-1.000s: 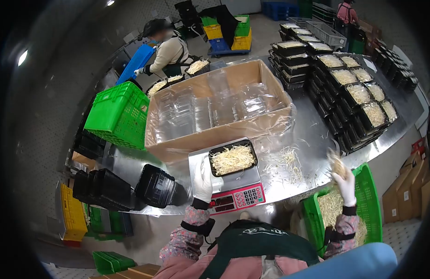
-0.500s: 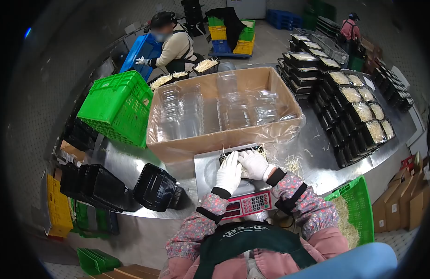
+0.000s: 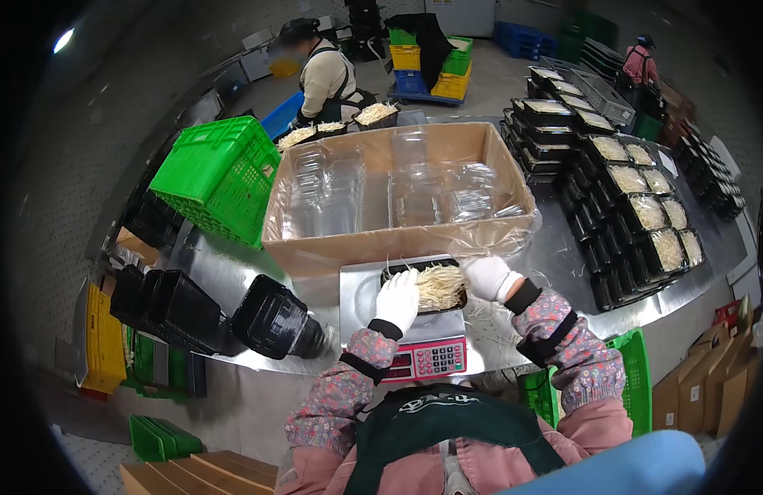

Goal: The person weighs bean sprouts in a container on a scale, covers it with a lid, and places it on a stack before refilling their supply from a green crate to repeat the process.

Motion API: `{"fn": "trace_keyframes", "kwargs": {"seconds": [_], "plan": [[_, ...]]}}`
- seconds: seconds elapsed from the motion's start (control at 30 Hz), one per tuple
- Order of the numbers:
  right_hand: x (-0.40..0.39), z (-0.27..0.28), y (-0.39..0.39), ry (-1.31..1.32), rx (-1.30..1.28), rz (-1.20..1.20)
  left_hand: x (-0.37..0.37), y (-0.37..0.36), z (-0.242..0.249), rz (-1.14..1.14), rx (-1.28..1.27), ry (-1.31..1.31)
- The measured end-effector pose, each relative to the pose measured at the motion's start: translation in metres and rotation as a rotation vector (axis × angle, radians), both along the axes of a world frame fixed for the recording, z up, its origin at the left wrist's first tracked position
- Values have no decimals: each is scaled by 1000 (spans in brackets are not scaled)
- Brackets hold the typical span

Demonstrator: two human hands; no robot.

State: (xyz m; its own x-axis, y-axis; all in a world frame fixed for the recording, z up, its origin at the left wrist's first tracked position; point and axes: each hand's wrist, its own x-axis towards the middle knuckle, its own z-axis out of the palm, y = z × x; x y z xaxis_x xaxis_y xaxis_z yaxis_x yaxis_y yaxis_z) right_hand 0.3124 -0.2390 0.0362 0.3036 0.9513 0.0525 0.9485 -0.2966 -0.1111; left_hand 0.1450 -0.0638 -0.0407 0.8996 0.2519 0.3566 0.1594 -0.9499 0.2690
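A black tray of pale sprouts (image 3: 441, 288) rests on the metal pan of a scale (image 3: 431, 360) with a red keypad panel. My left hand (image 3: 397, 300), in a white glove, lies over the tray's left end and touches the sprouts; whether its fingers grip anything is hidden. Just beyond the tray's right end is my right hand (image 3: 489, 279), also gloved, with its fingers bent together near loose sprouts on the metal table (image 3: 503, 340). What it may hold is too small to make out.
Behind the scale stands a cardboard box (image 3: 398, 242) of clear lids. Filled trays (image 3: 645, 212) are stacked at right, empty black trays (image 3: 270, 318) at left. A green crate (image 3: 212, 177) sits at back left. A co-worker (image 3: 325, 78) is beyond the table.
My right hand has moved off the tray to the right, uncovering the sprouts. My left hand stays at the left end. The co-worker has turned and bent away, and the camera view has shifted.
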Motion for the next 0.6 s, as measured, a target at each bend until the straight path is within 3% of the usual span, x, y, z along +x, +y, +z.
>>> {"fn": "trace_keyframes", "kwargs": {"seconds": [0.13, 0.23, 0.33, 0.4, 0.53, 0.6], "plan": [[29, 37, -57, 154, 60, -163, 1, 5, 0, -24, -34, 14], [49, 26, -99, 275, 152, -266, -12, -2, 45, -34, -245, -76], [59, 0, -135, 665, 225, -404, -38, 19, 72, -24, -385, -368], [63, -30, -158, 812, 304, -404, -71, 43, 89, 104, -484, -463], [62, -51, -181, 1100, 443, -441, -142, 92, 90, 516, -255, -473], [67, -57, -179, 1183, 473, -445, -157, 99, 84, 547, -284, -470]]}}
